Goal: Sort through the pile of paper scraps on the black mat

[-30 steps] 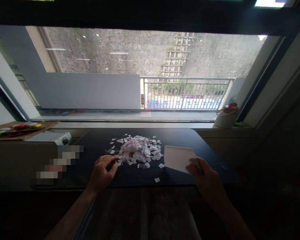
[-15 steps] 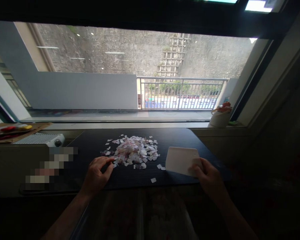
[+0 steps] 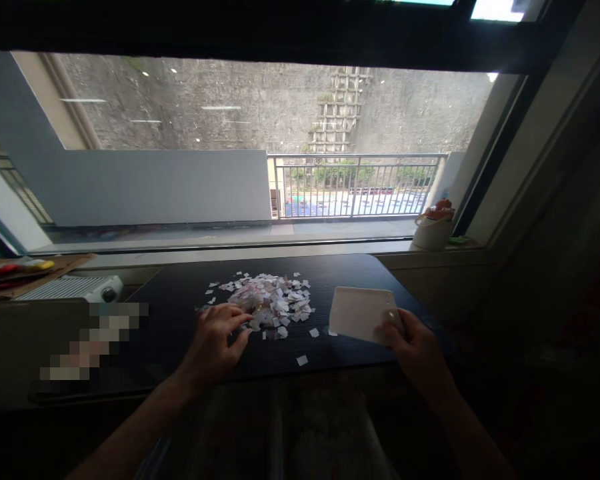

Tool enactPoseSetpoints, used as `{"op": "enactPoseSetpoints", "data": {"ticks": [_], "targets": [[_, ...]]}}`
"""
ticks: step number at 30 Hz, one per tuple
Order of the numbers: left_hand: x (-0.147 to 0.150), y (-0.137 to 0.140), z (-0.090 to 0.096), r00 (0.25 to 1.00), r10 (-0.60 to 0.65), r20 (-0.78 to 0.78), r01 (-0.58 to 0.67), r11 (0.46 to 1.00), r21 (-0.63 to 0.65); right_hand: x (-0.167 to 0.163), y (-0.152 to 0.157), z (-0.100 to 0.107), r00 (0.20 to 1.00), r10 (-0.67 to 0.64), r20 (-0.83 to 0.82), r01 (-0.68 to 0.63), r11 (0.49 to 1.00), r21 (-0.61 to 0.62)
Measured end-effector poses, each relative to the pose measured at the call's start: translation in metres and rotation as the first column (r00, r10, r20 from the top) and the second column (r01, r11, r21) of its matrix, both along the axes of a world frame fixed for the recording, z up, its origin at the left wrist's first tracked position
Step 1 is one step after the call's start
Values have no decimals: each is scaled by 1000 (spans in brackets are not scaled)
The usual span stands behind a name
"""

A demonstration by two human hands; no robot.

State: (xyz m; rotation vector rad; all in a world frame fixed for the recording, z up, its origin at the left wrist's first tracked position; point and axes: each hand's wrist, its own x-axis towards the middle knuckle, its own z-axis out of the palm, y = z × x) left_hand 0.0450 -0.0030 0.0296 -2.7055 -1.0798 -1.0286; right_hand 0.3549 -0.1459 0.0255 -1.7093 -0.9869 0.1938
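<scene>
Over on the far left, beyond the left edge of the dark table [image 3: 345, 270], a brown cardboard sheet [image 3: 80, 264] carries red and yellow things too small to make out. Just beside it is a white slatted box [image 3: 73, 288] with a dark knob. Along the table's left edge, a blocked-out patch hides whatever lies there. Next comes the left hand [image 3: 217, 341], over the table near its near edge, fingers loosely curled, thumb and forefinger apart with nothing visible between. Its fingertips are at the left side of a heap of paper bits [image 3: 275, 300] in the table's middle; whether they touch it I cannot tell. Toward the near edge lies one loose scrap [image 3: 302, 361]. Over the table's right part is a white board [image 3: 357, 313], tilted, its right end pinched between the thumb and fingers of the right hand [image 3: 414, 341]. Beyond the far right corner, a white tub [image 3: 431, 235] stands on the windowsill [image 3: 395, 246].
</scene>
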Motion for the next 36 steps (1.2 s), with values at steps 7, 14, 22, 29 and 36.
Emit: {"op": "enactPoseSetpoints", "data": {"ticks": [7, 14, 22, 29, 36], "targets": [[89, -29, 22, 914, -303, -271, 258, 947, -190, 3, -7, 1, 999, -28, 24, 28, 1000, 9], [114, -21, 15, 846, -341, -409, 274, 937, -215, 5, -8, -8, 996, 30, -89, -27, 999, 35], [87, -13, 13, 906, -230, -356, 180, 969, -167, 3, -12, -8, 989, 112, -98, -114, 993, -14], [44, -3, 17, 984, -143, -105, 138, 989, -55, -21, -2, -5, 951, 269, -152, -271, 963, 10], [-2, 4, -11, 997, -25, 79, 24, 1000, 20, -22, -5, 0, 964, 243, -106, -245, 970, -8]]}}
